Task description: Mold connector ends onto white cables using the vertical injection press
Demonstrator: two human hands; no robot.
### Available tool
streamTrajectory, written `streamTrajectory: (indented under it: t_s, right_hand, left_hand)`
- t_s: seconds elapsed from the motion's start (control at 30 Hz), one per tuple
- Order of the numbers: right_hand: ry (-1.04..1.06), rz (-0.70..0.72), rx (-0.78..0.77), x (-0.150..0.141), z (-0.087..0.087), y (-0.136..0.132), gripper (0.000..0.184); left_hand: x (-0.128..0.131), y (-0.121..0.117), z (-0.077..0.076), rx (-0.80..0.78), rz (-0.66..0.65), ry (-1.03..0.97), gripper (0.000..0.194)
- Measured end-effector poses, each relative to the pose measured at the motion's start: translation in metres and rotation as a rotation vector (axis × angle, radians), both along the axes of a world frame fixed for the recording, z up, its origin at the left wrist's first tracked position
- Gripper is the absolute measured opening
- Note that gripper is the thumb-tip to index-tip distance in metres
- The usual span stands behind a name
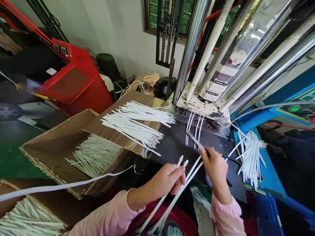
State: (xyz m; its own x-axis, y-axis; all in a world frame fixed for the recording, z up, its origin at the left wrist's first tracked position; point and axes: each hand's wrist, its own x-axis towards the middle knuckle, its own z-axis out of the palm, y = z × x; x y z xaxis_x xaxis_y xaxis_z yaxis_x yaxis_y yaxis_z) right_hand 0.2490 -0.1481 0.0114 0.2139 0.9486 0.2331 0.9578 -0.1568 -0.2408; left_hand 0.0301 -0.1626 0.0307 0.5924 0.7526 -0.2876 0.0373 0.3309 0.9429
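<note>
My left hand [167, 180] grips several flat white cables [172, 193] near their tips, which stick up past my fingers and end in small white connectors [183, 162]. The cables run down past my lap. My right hand [213, 165] is closed on a slim steel tool [195, 141], whose tip points over a black metal plate [177, 154]. The tool's far end is hidden by my fingers. A few white cables [193, 129] lie on the plate ahead of the tool, and the held cables pass just left of my right hand.
A cardboard box [49, 154] holds a bundle of white cables, with more bundles [137, 126] on its flap. Another bundle [252, 157] hangs at the right. Steel columns [190, 49] of a machine rise behind the plate. A red cabinet [76, 78] stands at the left.
</note>
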Motion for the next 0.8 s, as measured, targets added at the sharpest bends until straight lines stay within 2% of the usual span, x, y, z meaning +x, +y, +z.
streamTrajectory:
  t_s: [0.07, 0.13, 0.23, 0.27, 0.33, 0.43, 0.53, 0.6, 0.7, 0.77, 0.8]
  right_hand:
    - [-0.028, -0.015, 0.039, 0.002, 0.002, 0.001, 0.060]
    - [0.008, 0.072, 0.083, -0.005, 0.006, -0.001, 0.061]
    - [0.126, 0.166, 0.085, -0.020, 0.011, -0.001, 0.058]
    - [0.168, 0.150, 0.062, -0.022, 0.011, 0.001, 0.057]
    - [0.247, 0.063, 0.013, -0.021, 0.008, 0.008, 0.056]
    - [0.334, -0.044, 0.003, -0.007, -0.001, 0.021, 0.059]
    - [0.365, 0.009, 0.013, 0.001, -0.011, 0.027, 0.056]
    - [0.372, 0.092, -0.012, -0.002, -0.016, 0.025, 0.048]
    - [0.333, 0.255, -0.018, -0.017, -0.025, 0.017, 0.034]
    - [0.251, 0.354, -0.006, -0.026, -0.029, 0.014, 0.027]
    - [0.210, 0.390, -0.005, -0.028, -0.030, 0.013, 0.025]
  left_hand:
    - [-0.001, 0.008, 0.007, 0.161, 0.081, -0.003, 0.054]
    - [0.004, 0.019, 0.008, 0.269, 0.092, -0.012, 0.049]
    - [0.023, 0.029, 0.003, 0.145, -0.074, -0.014, 0.046]
    - [0.030, 0.030, 0.002, 0.075, -0.103, -0.015, 0.047]
    - [0.038, 0.027, 0.003, -0.022, -0.081, -0.048, 0.049]
    - [0.031, 0.027, 0.020, -0.054, 0.008, -0.206, 0.051]
    - [0.002, 0.046, 0.054, -0.046, 0.107, -0.382, 0.051]
    - [-0.023, 0.065, 0.083, 0.101, 0.246, -0.424, 0.046]
    - [-0.053, 0.091, 0.125, 0.537, 0.519, -0.387, 0.038]
    - [-0.065, 0.104, 0.140, 0.864, 0.612, -0.316, 0.041]
    - [-0.069, 0.110, 0.141, 1.003, 0.598, -0.233, 0.041]
